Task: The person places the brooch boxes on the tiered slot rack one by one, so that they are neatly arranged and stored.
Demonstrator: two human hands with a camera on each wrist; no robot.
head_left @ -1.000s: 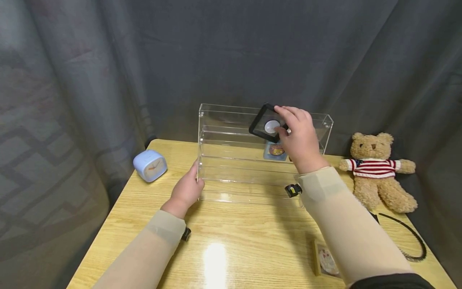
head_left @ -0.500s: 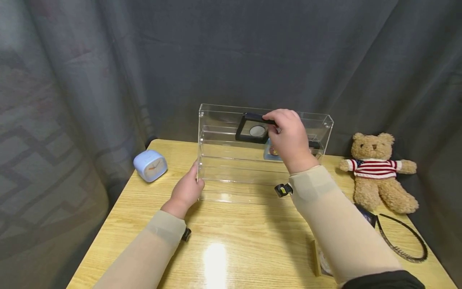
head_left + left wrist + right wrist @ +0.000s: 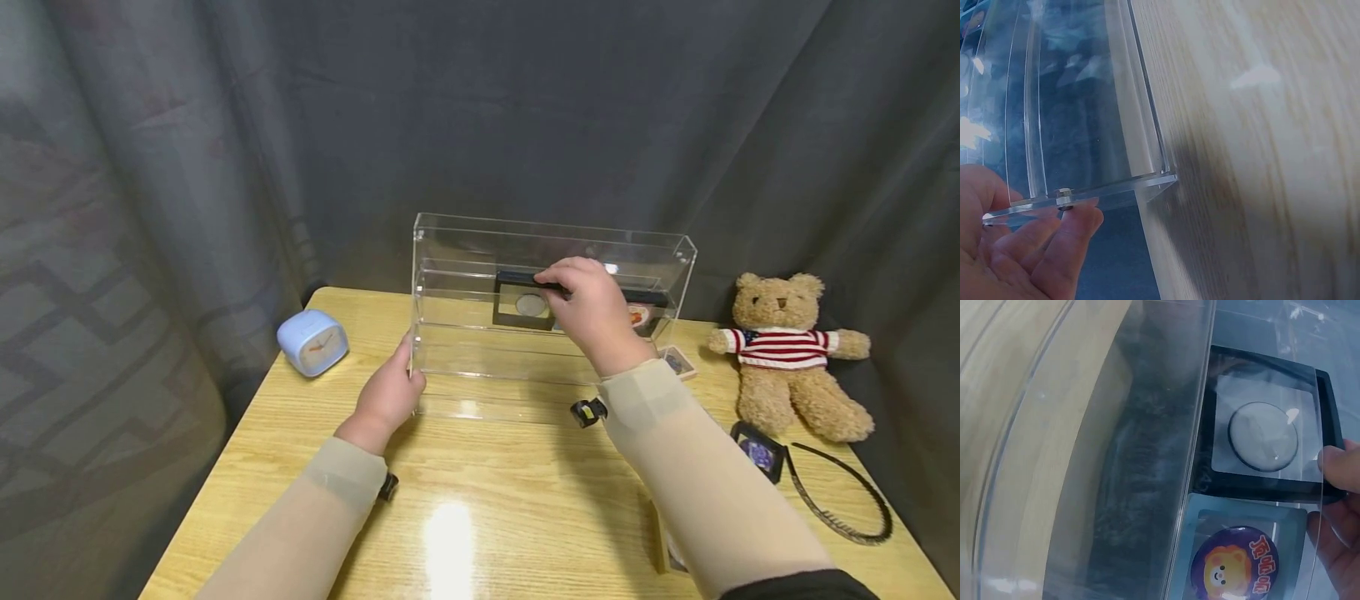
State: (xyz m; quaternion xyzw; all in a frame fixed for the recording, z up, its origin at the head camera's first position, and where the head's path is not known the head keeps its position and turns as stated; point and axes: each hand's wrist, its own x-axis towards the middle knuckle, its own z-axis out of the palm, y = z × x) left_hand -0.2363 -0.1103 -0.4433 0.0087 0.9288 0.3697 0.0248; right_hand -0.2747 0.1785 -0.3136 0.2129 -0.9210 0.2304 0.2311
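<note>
A clear acrylic display rack (image 3: 480,359) with several tiers stands upright on the wooden table. My left hand (image 3: 388,393) grips its left side panel, thumb and fingers on either side of the clear edge in the left wrist view. At an upper tier, my right hand (image 3: 590,312) pinches the top edge of a black square display frame (image 3: 525,302). A round pale disc (image 3: 1264,436) sits under film inside that frame. Beside it on the tier is a light-blue frame (image 3: 1300,515) with a lion badge, mostly hidden by my hand in the head view. Farther right stands another dark frame (image 3: 647,313).
A blue alarm clock (image 3: 312,343) stands left of the rack. To the right are a teddy bear (image 3: 780,367), a small pale-edged frame (image 3: 679,363), a black frame (image 3: 759,452) and a dark headband-like hoop (image 3: 847,533). A wooden frame (image 3: 662,540) lies partly under my right sleeve.
My right hand has brought the black frame left and down, straightening it from tilted to upright in the tier behind the clear front. My left hand has stayed on the rack's side.
</note>
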